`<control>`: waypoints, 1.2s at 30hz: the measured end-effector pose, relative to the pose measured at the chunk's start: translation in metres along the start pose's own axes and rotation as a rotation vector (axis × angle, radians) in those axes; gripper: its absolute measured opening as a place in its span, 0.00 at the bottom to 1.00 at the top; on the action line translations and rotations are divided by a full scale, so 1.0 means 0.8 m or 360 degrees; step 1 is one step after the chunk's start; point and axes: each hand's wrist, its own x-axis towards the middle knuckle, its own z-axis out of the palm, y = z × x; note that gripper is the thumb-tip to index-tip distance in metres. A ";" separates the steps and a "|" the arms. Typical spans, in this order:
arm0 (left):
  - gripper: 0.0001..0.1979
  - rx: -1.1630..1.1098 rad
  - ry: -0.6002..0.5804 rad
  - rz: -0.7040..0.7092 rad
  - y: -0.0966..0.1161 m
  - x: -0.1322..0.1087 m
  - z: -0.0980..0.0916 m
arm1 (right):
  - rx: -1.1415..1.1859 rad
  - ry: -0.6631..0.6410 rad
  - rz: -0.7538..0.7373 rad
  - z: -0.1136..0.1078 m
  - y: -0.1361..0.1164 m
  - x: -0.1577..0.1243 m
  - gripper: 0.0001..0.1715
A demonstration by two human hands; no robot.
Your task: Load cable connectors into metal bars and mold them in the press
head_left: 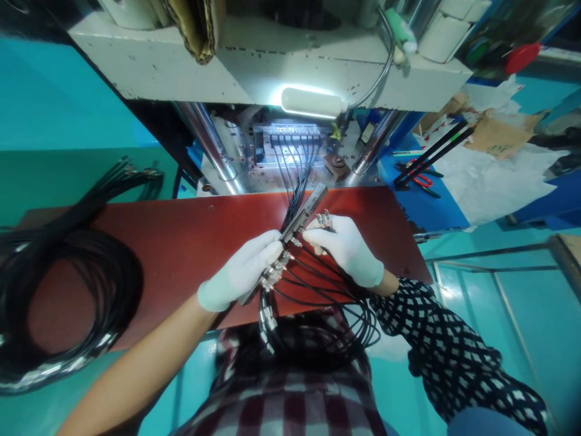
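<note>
My left hand [247, 264], in a white glove, is wrapped round a long metal bar-shaped fixture [313, 200] that lies slantwise over the red-brown board. Several cable ends with metal connectors [275, 272] sit along the fixture's lower side, their black cables [318, 289] looping to the right over the board's front edge. My right hand [347, 245], also gloved, is closed in a pinch on black cables near the fixture's middle. Small metal connectors [323, 219] stick up from its fingers. The fingertips partly hide which cable they touch.
Ahead, a lit press mould [290, 145] has several cables running out of it between two steel columns [209, 142]. A tube lamp [313, 103] hangs above. A big coil of black cable [122, 290] rests at left. Red-handled pliers [422, 178] lie on the blue surface at right.
</note>
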 end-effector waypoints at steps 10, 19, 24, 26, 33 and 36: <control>0.15 0.0575 0.0071 0.0145 0.006 -0.002 -0.003 | 0.0072 0.0187 -0.0092 0.012 0.021 -0.002 0.11; 0.17 0.0310 0.0012 0.0076 0.007 0.001 -0.007 | 0.0129 0.0070 -0.0076 -0.009 0.015 -0.004 0.21; 0.17 0.0220 -0.0005 0.0068 0.005 0.001 -0.009 | -0.0058 0.0001 -0.0098 -0.015 0.004 0.000 0.14; 0.17 0.0190 -0.0029 0.0061 0.003 0.001 -0.010 | -0.0145 0.0018 -0.0140 -0.013 0.004 0.002 0.13; 0.18 0.0108 -0.0068 0.0013 0.002 0.000 -0.012 | -0.0292 -0.0220 -0.0279 -0.018 0.006 0.006 0.18; 0.18 0.0044 -0.0088 -0.0016 0.001 0.002 -0.009 | -0.0322 -0.0266 -0.0290 -0.022 0.004 0.004 0.15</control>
